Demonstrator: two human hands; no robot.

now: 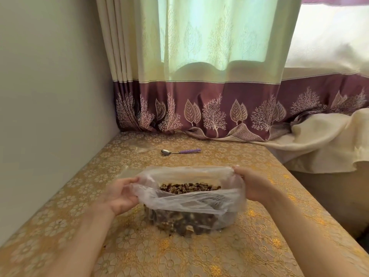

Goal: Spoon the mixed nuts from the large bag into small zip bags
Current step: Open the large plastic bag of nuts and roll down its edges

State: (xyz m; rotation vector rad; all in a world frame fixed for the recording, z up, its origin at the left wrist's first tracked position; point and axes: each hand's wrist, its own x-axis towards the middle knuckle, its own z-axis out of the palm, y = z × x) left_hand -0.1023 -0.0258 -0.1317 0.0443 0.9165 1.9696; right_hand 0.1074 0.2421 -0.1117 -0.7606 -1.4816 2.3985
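Observation:
A large clear plastic bag [191,204] of brown mixed nuts [189,187] stands in the middle of the table, its mouth stretched wide. My left hand [121,193] grips the bag's left rim and my right hand [253,181] grips the right rim. Beyond the bag lies a metal spoon with a purple handle [180,151], bowl to the left, untouched. A small clear zip bag [142,147] lies flat to the left of the spoon, and another clear one [127,171] shows faintly behind my left hand.
The table wears a gold floral plastic cloth [199,254] and sits in a corner, with a plain wall [50,116] along the left. A curtain [199,108] with a maroon hem hangs at the back. A cream cloth [323,142] drapes at the right.

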